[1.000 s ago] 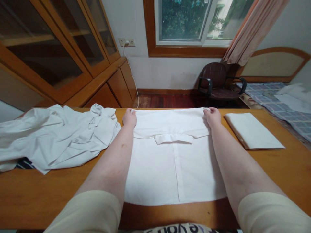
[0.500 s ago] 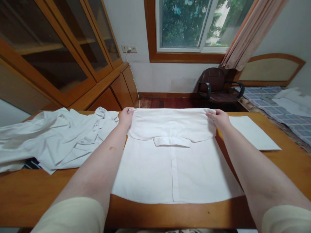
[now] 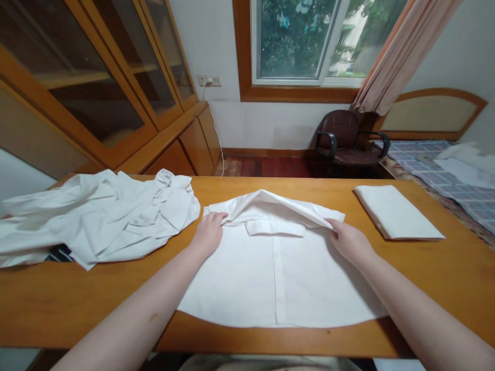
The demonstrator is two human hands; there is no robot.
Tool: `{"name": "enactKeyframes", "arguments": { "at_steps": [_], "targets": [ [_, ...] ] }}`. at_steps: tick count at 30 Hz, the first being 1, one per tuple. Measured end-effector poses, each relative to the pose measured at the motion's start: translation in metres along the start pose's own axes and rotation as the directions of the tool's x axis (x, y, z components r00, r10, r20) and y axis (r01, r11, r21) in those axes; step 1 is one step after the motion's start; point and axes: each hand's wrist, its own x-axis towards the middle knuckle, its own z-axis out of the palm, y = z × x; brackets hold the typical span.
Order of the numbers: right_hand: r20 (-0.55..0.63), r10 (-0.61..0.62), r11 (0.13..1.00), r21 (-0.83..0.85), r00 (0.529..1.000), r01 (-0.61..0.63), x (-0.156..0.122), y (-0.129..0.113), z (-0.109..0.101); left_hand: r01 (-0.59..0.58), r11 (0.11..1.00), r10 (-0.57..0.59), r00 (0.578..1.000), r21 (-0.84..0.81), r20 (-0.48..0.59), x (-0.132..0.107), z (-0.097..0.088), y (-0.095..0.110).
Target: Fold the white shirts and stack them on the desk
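Observation:
A white shirt (image 3: 278, 273) lies flat on the wooden table (image 3: 96, 299) in front of me, its far end folded over toward me and raised in a hump. My left hand (image 3: 209, 234) grips the left corner of that folded end. My right hand (image 3: 346, 239) grips the right corner. Both hands are closed on the cloth, with the fold lifted off the shirt between them.
A heap of crumpled white shirts (image 3: 96, 216) lies on the table's left. A folded white garment (image 3: 396, 211) sits at the right. Beyond the table stand a dark chair (image 3: 344, 136), wooden glass-door cabinets (image 3: 96, 87), a window and a bed (image 3: 456, 170).
Both hands have pulled the shirt's folded far end toward me, from the table's far edge to about mid-shirt. The fold now bulges upward. My head has drawn back.

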Motion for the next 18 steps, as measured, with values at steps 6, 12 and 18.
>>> {"name": "enactKeyframes", "arguments": {
  "at_steps": [6,12,18],
  "targets": [
    [0.050,0.018,0.990,-0.142,0.999,-0.011,0.018,-0.006,0.015,0.000,0.999,0.000,1.000,0.050,-0.003,0.026,0.012,-0.004],
    [0.042,0.088,0.986,-0.147,0.995,-0.081,0.052,-0.007,0.012,0.020,0.999,-0.019,0.999,0.027,-0.029,0.059,0.019,-0.008],
    [0.005,0.088,0.994,-0.066,0.996,-0.087,0.062,-0.008,0.019,-0.013,1.000,0.012,0.997,-0.002,-0.076,0.076,0.020,-0.012]
  ]
}}
